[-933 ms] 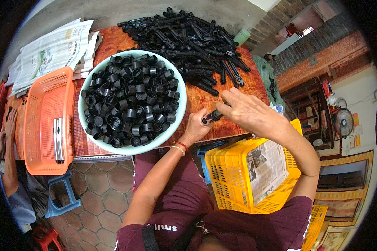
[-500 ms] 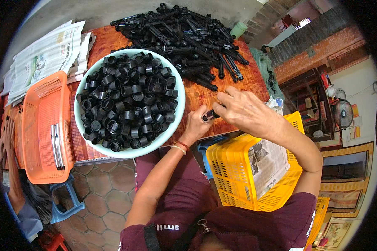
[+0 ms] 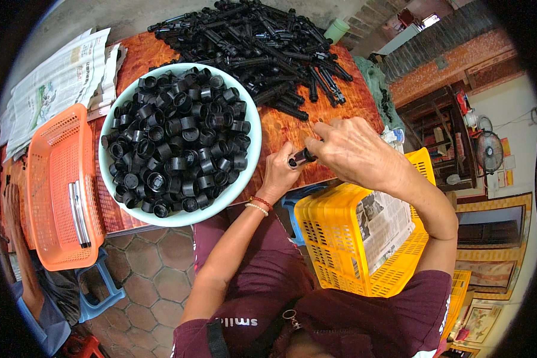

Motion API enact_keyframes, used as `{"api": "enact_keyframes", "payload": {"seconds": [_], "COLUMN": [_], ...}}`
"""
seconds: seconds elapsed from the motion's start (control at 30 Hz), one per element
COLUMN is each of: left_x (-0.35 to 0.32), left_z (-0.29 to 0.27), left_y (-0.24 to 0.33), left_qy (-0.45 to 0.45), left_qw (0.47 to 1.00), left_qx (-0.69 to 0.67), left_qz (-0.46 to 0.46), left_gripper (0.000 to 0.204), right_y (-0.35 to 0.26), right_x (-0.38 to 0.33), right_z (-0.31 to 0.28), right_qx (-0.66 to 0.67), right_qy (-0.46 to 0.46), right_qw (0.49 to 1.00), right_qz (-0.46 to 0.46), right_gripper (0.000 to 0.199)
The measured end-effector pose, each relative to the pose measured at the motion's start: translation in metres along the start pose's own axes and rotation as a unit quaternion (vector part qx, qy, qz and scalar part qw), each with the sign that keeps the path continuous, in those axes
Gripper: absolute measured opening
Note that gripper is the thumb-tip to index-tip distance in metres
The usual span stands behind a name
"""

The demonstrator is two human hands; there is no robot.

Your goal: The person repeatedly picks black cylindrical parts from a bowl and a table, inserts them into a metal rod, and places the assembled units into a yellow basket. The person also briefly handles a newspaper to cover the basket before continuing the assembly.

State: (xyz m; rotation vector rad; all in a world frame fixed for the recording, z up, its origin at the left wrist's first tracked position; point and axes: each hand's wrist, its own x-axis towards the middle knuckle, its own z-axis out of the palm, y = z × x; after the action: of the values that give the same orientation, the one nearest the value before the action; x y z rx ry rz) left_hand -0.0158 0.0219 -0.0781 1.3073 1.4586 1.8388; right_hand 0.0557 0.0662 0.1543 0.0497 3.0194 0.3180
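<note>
A short black tube (image 3: pixel 301 158) is held over the table's front edge, between both hands. Its round end, with a shiny rim, points toward my left hand (image 3: pixel 279 174), whose fingers are closed about that end. From the other side my right hand (image 3: pixel 355 149) grips the tube, its fingers bent and hiding the rest of it. Left of my hands, small black caps (image 3: pixel 182 131) fill a pale mint basin (image 3: pixel 256 143). Behind them lies a heap of long black tubular parts (image 3: pixel 262 48) on the reddish wooden table (image 3: pixel 346 119).
An orange mesh basket (image 3: pixel 53 206) holds several slim silver tubes (image 3: pixel 79 215). Printed paper sheets (image 3: pixel 59 83) lie behind it. Below my right arm stands a yellow crate (image 3: pixel 331 238) with newspaper (image 3: pixel 388 230). Another person's arm (image 3: pixel 21 238) is at far left. A green cup (image 3: pixel 337 30) stands behind.
The view has shifted slightly. Both hands stay together at the tube, and my right hand's fingers have turned a little around it, showing more of its dark side.
</note>
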Motion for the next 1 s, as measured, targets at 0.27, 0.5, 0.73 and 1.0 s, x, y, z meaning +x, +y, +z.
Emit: {"api": "enact_keyframes", "payload": {"seconds": [0.27, 0.5, 0.73, 1.0], "left_x": [0.001, 0.002, 0.002, 0.002], "left_z": [0.001, 0.004, -0.001, 0.003], "left_y": [-0.002, -0.001, 0.007, 0.011], "left_qy": [0.019, -0.008, 0.026, 0.026], "left_qw": [0.999, 0.999, 0.999, 0.998], "left_qx": [0.003, 0.048, 0.02, 0.053], "left_qz": [0.038, 0.019, -0.003, 0.024], "left_gripper": [0.026, 0.019, 0.016, 0.02], "right_y": [-0.007, 0.003, 0.052, 0.111], "right_x": [0.011, -0.013, -0.086, -0.165], "right_z": [-0.009, -0.008, -0.009, 0.13], "right_qx": [0.009, 0.016, 0.4, 0.807], "right_qy": [-0.015, 0.04, 0.258, 0.442], "right_qw": [0.999, 0.999, 0.837, 0.284], "right_qz": [0.048, -0.003, 0.271, 0.27], "right_gripper": [0.009, 0.013, 0.027, 0.041]}}
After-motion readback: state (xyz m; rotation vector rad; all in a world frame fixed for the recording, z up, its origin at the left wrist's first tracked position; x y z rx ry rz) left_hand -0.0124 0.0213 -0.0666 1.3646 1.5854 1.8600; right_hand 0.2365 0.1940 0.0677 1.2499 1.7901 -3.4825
